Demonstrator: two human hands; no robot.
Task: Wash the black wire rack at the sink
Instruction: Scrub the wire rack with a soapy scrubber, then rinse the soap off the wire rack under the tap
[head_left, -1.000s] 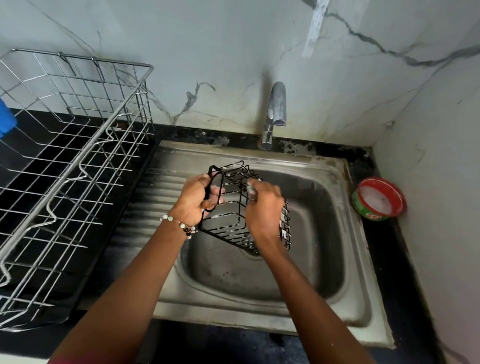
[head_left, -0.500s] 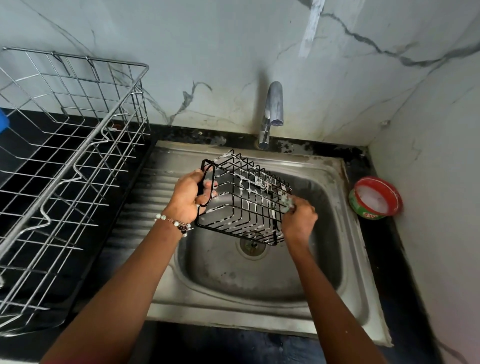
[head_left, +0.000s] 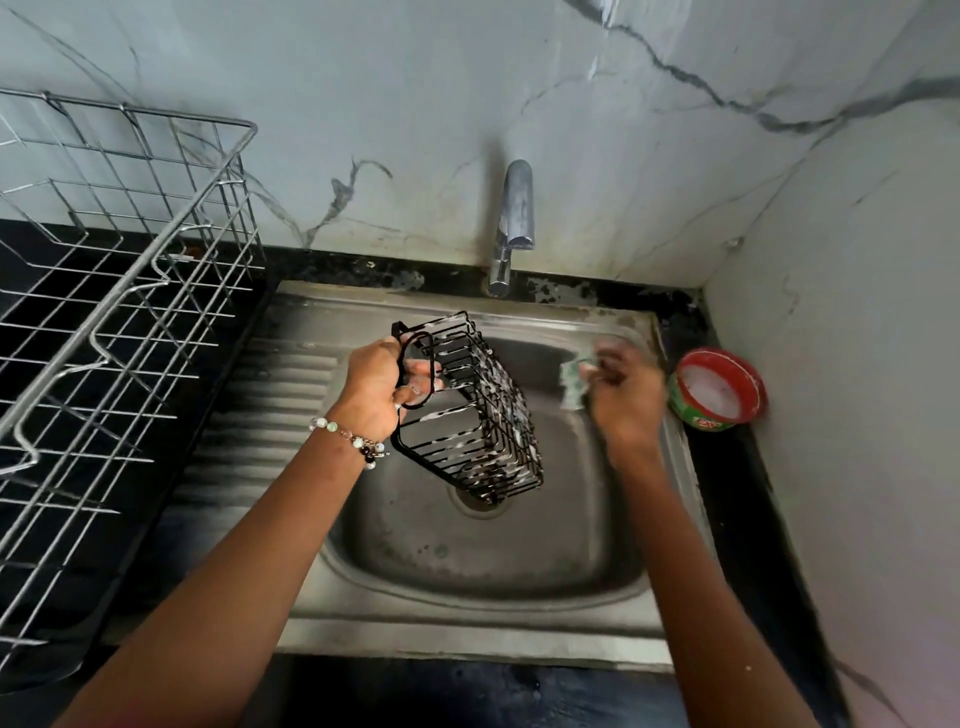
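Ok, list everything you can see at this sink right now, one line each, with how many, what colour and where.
black wire rack: one, black with white suds, held tilted over the sink basin.
scrub pad: one, greenish and blurred, over the basin's right side.
sink: one, steel, centre, with a ribbed drainboard on its left.
tap: one, chrome, at the wall behind the sink, no water running.
soap tub: one, red rim with white contents, on the black counter right of the sink.
dish drainer: one, silver wire, on the counter at left.
bracelet: one, beaded, on the left wrist.
left hand: grips the rack's end.
right hand: fingers pinch the pad, apart from the rack.
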